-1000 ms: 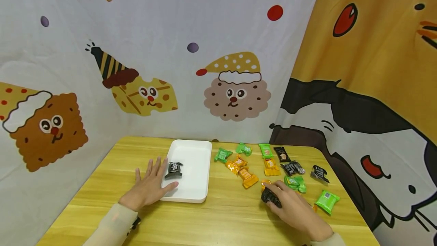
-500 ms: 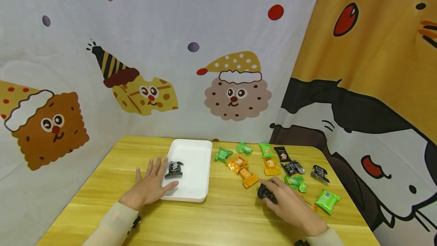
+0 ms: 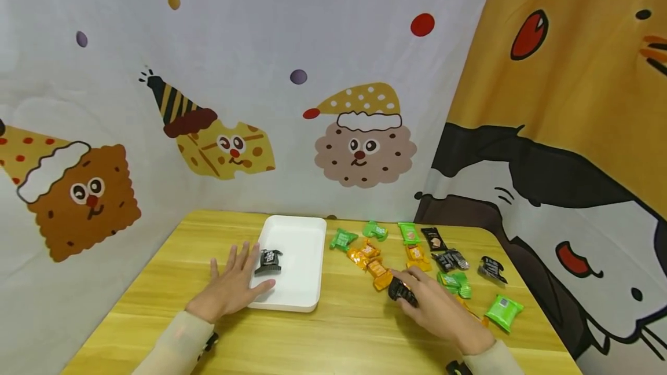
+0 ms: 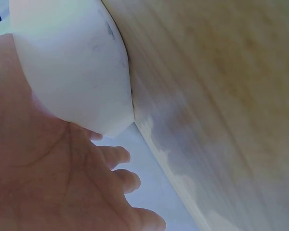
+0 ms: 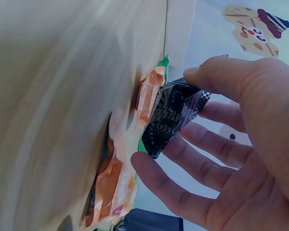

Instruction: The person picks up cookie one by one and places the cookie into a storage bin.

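Observation:
My right hand [image 3: 440,308] pinches a small black wrapped snack packet [image 3: 402,292] between thumb and fingers. In the right wrist view the packet [image 5: 176,113] shows pale print and a checked edge, and it overlaps an orange packet [image 5: 150,94] behind it. My left hand [image 3: 231,285] lies with fingers spread on the left side of a white rectangular tray [image 3: 299,274], its thumb reaching over the tray's inside. Inside that tray, near those fingers, sits another black packet [image 3: 268,261]. The left wrist view shows the palm against the tray's white outer wall [image 4: 82,72].
Several green, orange and black packets lie scattered on the wooden table [image 3: 344,334] right of the tray. Among them are a bright green packet [image 3: 504,312] at the right and an orange packet [image 3: 378,275] near my right fingertips. A printed cloth [image 3: 250,33] hangs behind.
My right hand has shifted left with the black packet, away from the packets at the right and closer to the tray. The left hand keeps its place at the tray.

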A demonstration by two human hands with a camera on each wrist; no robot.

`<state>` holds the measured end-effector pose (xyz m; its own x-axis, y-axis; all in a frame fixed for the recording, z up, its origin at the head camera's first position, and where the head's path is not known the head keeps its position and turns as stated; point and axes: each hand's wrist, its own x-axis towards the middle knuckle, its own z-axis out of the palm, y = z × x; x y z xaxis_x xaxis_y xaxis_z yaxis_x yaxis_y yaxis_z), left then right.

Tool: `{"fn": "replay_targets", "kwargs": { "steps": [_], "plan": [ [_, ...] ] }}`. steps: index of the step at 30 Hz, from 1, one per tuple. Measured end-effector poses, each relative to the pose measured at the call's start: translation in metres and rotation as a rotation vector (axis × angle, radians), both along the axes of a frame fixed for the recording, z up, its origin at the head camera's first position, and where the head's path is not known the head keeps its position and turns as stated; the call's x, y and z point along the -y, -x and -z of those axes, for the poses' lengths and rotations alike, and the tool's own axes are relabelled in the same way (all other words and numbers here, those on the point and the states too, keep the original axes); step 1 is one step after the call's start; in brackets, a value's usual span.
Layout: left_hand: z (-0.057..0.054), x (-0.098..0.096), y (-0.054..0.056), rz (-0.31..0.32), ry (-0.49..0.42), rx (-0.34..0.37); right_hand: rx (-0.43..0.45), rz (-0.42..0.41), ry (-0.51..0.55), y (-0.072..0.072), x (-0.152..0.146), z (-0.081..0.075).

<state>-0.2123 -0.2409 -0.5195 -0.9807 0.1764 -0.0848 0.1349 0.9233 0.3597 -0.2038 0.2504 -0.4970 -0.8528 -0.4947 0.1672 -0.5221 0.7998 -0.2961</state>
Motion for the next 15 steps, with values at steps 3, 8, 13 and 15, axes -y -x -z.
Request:
{"fn": "replay_targets", "kwargs": {
  "steps": [3,8,13,15],
  "plan": [
    [0.001,-0.001,0.002,0.005,0.000,-0.002,-0.010,-0.019,0.004,0.003,0.002,0.000],
    [0.002,-0.003,0.003,0.006,-0.009,0.013,0.016,-0.039,0.006,0.009,0.008,0.000],
    [0.002,-0.001,0.001,-0.008,-0.014,0.021,0.009,-0.057,0.002,0.016,0.020,-0.004],
    [0.002,0.000,0.002,-0.011,-0.017,0.019,0.006,-0.064,0.000,0.019,0.025,-0.006]
  ]
}}
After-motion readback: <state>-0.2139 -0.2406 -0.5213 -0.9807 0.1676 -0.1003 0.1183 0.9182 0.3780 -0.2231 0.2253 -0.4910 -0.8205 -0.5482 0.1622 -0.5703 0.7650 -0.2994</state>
